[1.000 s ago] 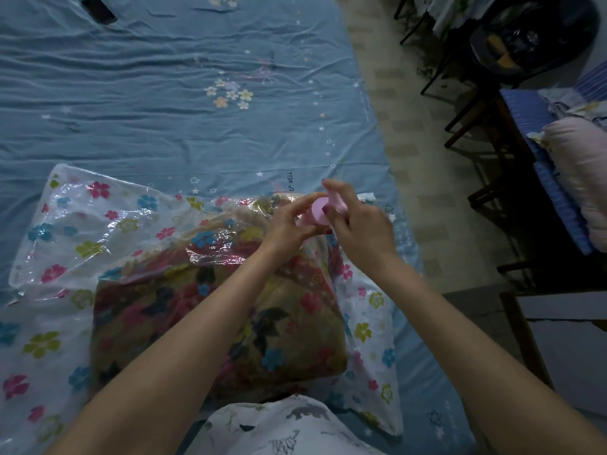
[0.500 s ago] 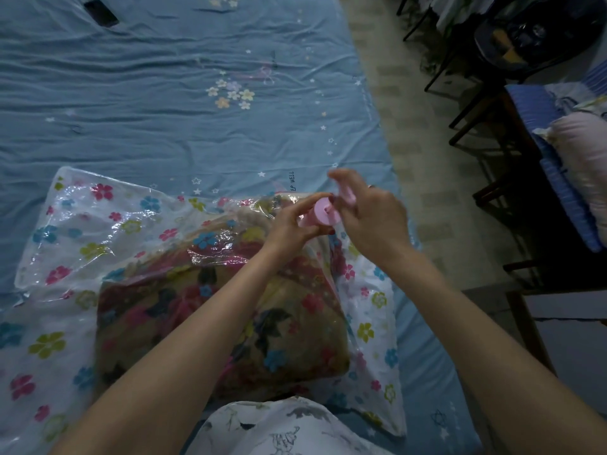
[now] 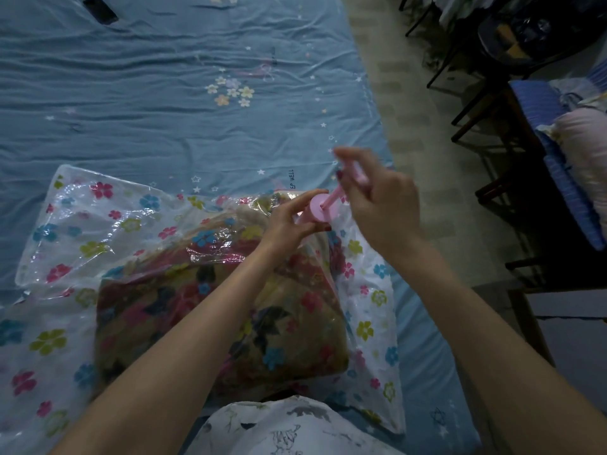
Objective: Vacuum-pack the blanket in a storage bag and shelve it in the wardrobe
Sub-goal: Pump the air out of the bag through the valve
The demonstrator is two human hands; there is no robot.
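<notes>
Plainly, left hand (image 3: 289, 224) clasping the pink pump (image 3: 317, 210) barrel, right hand (image 3: 381, 205) (raised) clenched round its handle (image 3: 356, 172).

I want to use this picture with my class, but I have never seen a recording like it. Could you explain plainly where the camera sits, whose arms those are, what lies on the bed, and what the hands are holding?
There is no robot here. A person wears a camera on the head, so you look forward and down along their own bare arms.

A blue bed sheet covers the bed. On it lies a clear storage bag printed with flowers, with a folded floral blanket inside.

The left hand holds the body of a small pink hand pump standing on the bag. The right hand grips the pump's handle, with its rod pulled out.

A dark phone lies at the far end of the bed. Chairs stand on the floor to the right.
</notes>
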